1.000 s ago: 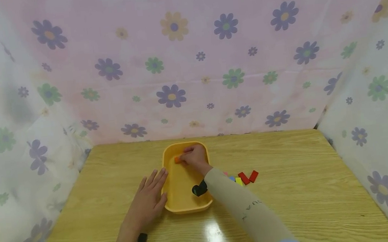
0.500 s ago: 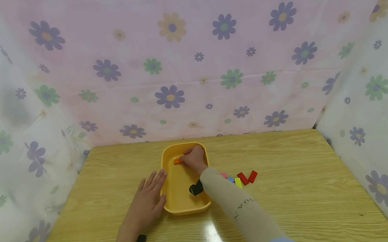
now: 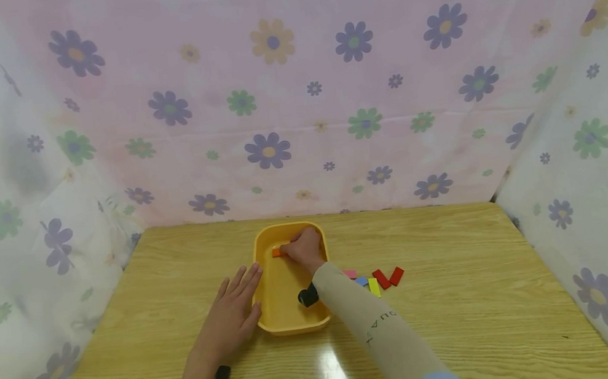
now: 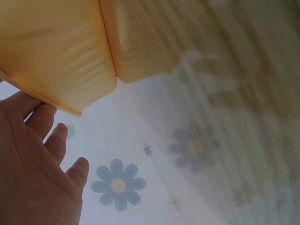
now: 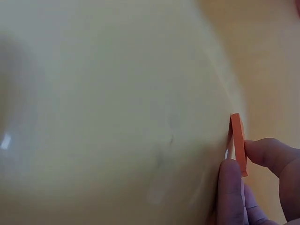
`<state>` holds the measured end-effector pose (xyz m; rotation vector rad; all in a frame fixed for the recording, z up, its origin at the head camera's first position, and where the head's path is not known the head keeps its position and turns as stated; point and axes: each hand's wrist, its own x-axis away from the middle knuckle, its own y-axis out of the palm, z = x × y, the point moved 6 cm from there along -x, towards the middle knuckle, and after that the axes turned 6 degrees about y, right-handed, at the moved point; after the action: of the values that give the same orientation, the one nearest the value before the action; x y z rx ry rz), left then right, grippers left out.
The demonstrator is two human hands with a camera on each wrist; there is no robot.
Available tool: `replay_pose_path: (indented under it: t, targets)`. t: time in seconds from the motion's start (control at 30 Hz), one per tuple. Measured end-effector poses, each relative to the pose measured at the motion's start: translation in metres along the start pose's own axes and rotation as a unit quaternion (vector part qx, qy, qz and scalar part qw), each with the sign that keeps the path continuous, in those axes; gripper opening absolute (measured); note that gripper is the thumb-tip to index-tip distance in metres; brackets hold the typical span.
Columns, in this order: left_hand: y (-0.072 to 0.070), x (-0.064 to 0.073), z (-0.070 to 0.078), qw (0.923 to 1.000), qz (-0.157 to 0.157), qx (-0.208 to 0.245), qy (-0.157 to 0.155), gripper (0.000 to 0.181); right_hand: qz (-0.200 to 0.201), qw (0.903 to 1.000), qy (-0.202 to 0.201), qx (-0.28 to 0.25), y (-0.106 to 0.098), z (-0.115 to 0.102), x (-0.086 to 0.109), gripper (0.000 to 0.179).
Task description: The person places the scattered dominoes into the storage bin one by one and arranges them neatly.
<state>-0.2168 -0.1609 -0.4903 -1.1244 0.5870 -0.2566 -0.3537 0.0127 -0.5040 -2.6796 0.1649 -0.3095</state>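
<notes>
Inside a yellow plastic tray (image 3: 288, 305), near its far end, my right hand (image 3: 307, 251) pinches a small orange block (image 3: 276, 252). In the right wrist view the thin orange block (image 5: 239, 145) stands on edge between thumb and fingers, close to the tray's inner surface. My left hand (image 3: 229, 314) lies at the tray's left side with its fingers extended. Up close in the left wrist view, the fingertips of the left hand (image 4: 40, 164) touch the rim of the tray (image 4: 56, 56).
Right of the tray lie loose flat blocks: pink (image 3: 350, 274), blue (image 3: 361, 281), yellow (image 3: 374, 287) and two red, one a red block (image 3: 396, 276). My right forearm passes close by them. Flowered curtains (image 3: 328, 106) enclose the wooden table (image 3: 460, 296) at the back and sides.
The right forearm has shifted slightly left, uncovering more of the pink block. The orange block stays pinched at nearly the same spot in the tray. The left hand has not visibly moved.
</notes>
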Motion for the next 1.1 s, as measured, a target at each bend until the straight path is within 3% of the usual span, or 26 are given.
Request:
replay_pose_path:
  t: [0.27, 0.77, 1.1]
  targets:
    - [0.001, 0.000, 0.000, 1.0000, 0.000, -0.001, 0.002, 0.062, 0.023, 0.9989, -0.027, 0.032, 0.002, 0.000, -0.003, 0.035]
    - [0.001, 0.000, 0.002, 0.9999, 0.008, -0.006, 0.006, 0.062, 0.008, 0.9969, -0.051, 0.060, 0.001, -0.003, -0.001, 0.041]
    - [-0.001, 0.001, 0.001, 0.9999, 0.008, -0.012, 0.003, 0.062, -0.070, 0.9949, -0.024, 0.069, 0.004, -0.010, 0.001, 0.028]
